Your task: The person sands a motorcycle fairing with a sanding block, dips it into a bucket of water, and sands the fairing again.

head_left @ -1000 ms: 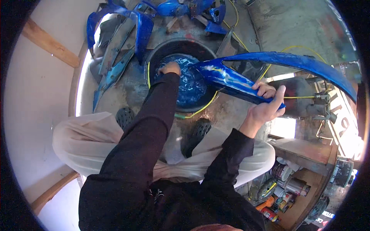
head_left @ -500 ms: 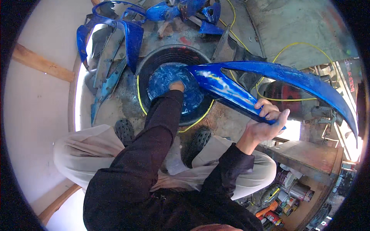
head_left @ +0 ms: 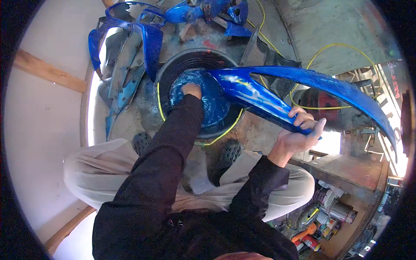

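A glossy blue plastic fairing panel, forked with a long curved arm, is tilted over the right side of a black round tub. White, worn-looking streaks mark its lower branch. My right hand grips the lower branch's end, fingers over the edge and thumb along the underside. My left hand reaches into the tub, partly under the bluish water; its fingers are hidden, and whether it holds anything does not show. The panel's far tip overlaps the tub's rim above the water.
More blue fairing parts lie beyond the tub, with dark and light-blue panels at left. A yellow hose loops at right. A wooden cabinet with cans and tools stands near right. A white wall rises at left.
My left hand has moved left and slightly farther away in the water, and more of it shows above the surface. My right hand keeps its grip on the fairing panel.
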### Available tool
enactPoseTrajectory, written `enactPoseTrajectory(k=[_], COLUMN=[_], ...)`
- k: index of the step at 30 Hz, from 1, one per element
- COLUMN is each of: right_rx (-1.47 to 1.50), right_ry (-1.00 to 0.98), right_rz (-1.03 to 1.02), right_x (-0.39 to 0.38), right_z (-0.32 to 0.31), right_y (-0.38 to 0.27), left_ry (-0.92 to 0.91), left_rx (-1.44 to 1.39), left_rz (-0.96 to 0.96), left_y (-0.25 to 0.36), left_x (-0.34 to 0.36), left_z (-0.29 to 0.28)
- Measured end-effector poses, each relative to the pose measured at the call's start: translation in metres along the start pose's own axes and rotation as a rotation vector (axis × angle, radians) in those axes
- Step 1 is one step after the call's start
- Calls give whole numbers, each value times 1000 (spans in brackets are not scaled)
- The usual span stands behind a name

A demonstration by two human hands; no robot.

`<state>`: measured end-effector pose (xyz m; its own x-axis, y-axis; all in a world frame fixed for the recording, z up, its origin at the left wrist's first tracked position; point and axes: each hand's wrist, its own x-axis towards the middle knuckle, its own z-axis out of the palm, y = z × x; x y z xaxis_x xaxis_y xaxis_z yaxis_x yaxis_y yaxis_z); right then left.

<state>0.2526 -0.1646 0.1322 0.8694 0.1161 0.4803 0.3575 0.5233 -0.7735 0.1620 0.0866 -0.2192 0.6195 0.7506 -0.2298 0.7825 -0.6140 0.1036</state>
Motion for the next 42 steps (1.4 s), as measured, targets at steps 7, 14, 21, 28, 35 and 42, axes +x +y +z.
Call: enactPoseTrajectory(k=[7,14,21,28,35,42], right_rx=[53,97,208,229,275,382], right_ry=[8,-48,-51,-33,-14,-44], right_rz=[-40,-56,-62,-50,-5,-47], right_x=[-6,-11,-21,-24,-22,-4], right_z=[19,28,42,34,28,-1], right_y=[-13,-29,-49,-48,-56,-73], left_ry=[-172,-31,-56,-146,-83,8], left_rx=[-134,-889,-2041,-2381,-2304,-2309], left_rz=[-26,-148,-299,-144,57,154], left_y=[3,-17,-14,7,24,31], left_x=[-47,-116,-139,-165,-173,-185], left_z=[-144,-176,-137,-163,-205,-241])
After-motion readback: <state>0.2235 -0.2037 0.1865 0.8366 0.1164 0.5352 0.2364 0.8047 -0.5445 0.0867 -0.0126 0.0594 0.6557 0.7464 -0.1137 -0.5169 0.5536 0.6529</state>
